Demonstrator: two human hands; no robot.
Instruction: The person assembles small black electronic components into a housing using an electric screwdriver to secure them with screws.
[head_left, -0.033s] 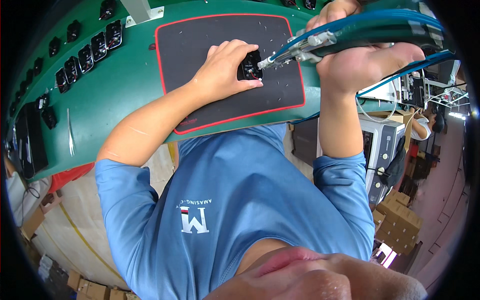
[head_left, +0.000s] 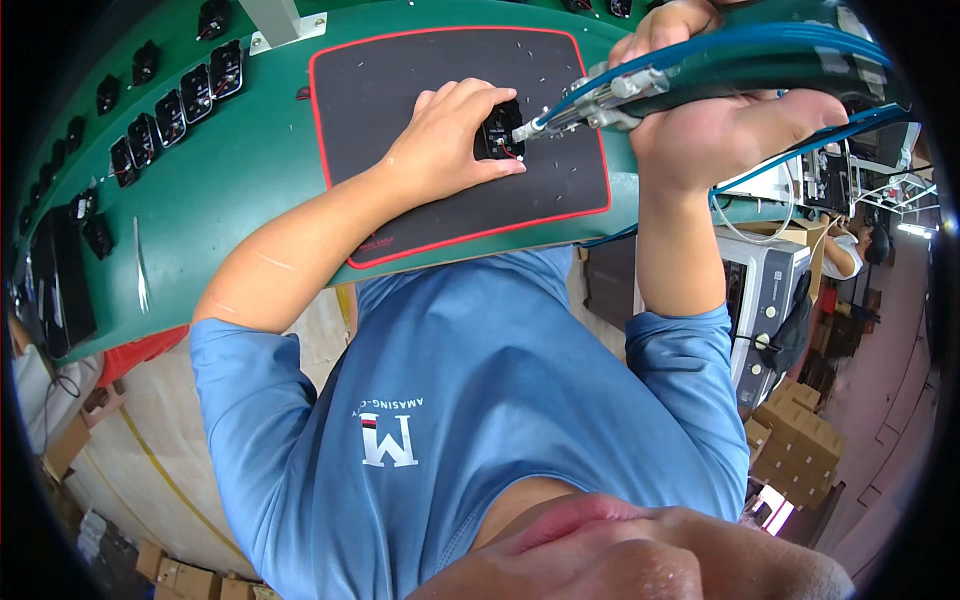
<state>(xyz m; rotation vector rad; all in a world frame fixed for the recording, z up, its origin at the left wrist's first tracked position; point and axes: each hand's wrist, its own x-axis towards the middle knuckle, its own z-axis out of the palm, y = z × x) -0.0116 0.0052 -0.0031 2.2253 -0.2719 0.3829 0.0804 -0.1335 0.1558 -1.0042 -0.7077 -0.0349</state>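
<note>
My left hand [head_left: 447, 135] lies on the dark mat [head_left: 400, 90], thumb and fingers curved around a small black housing [head_left: 497, 135] with thin wires at its near end. Part of the housing is hidden under the fingers. From the right, my right hand [head_left: 695, 145] grips a powered screwdriver [head_left: 605, 100] with a metal head and blue hoses. Its narrow nozzle slants left and reaches the housing's right side. Beyond the tool more fingers [head_left: 665, 25] show; whose they are, I cannot tell.
Small loose bits lie scattered on the red-edged mat. On the green bench [head_left: 240, 180], a row of black housings [head_left: 170, 115] stands at left, with tweezers [head_left: 141, 265] nearer me. A metal post [head_left: 275, 20] rises at the back. A grey machine [head_left: 765, 290] stands at right.
The screwdriver's nozzle has shifted very slightly left and nearer over the housing, and my right hand with it. My left hand looks unmoved.
</note>
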